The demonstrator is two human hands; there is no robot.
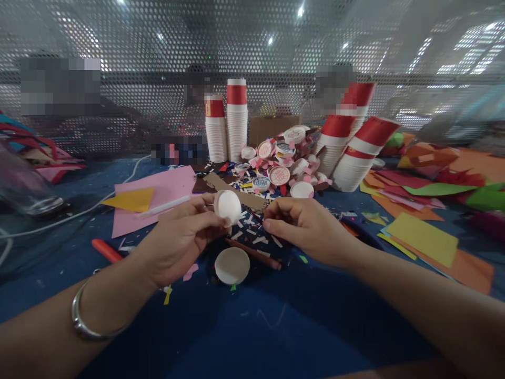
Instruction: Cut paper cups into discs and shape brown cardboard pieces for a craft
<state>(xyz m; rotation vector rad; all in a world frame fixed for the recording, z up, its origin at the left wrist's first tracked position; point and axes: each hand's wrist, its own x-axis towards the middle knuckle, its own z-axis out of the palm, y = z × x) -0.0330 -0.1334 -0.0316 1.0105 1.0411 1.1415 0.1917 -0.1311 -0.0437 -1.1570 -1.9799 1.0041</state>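
My left hand (pixel 189 226) grips a shallow white paper cup base (pixel 229 207) between thumb and fingers, its round face turned toward me. To its right, my right hand (pixel 294 223) is closed in a pinch above the paper scraps. Whatever lies between those fingertips is too small to make out. Below both hands a second round white piece (pixel 232 266) rests on the blue table. A reddish-brown stick-like piece (pixel 256 255) lies just behind it. Shredded paper bits (pixel 252 231) are strewn under and between my hands.
Stacked paper cups (pixel 237 131) stand at the back, with more leaning stacks (pixel 347 152) to the right. Between them is a heap of decorated round pieces (pixel 279 175). Pink paper (pixel 130 221) and a red-handled tool (pixel 106 251) lie left; yellow sheets (pixel 424 239) lie right.
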